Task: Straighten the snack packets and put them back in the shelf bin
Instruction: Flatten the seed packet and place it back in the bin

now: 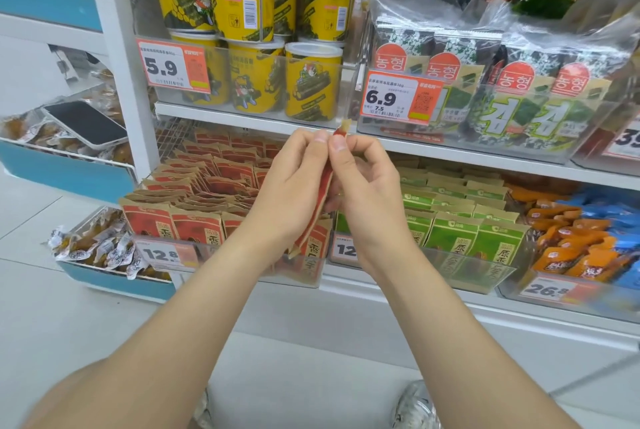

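Note:
A red and brown snack packet (321, 196) stands on edge between both hands, seen edge-on, in front of the lower shelf. My left hand (291, 182) holds its left side and pinches near the top. My right hand (367, 182) pinches the top edge with thumb and fingers from the right. Behind and below them a clear shelf bin (166, 252) is filled with several red and brown packets (207, 186), most leaning in uneven rows.
Right of the red bin stands a bin of green packets (464, 220), then orange and blue packets (581, 238). The shelf above holds yellow canisters (256, 47) and seaweed packs (519, 82). A phone (86, 123) lies on a side rack at the left.

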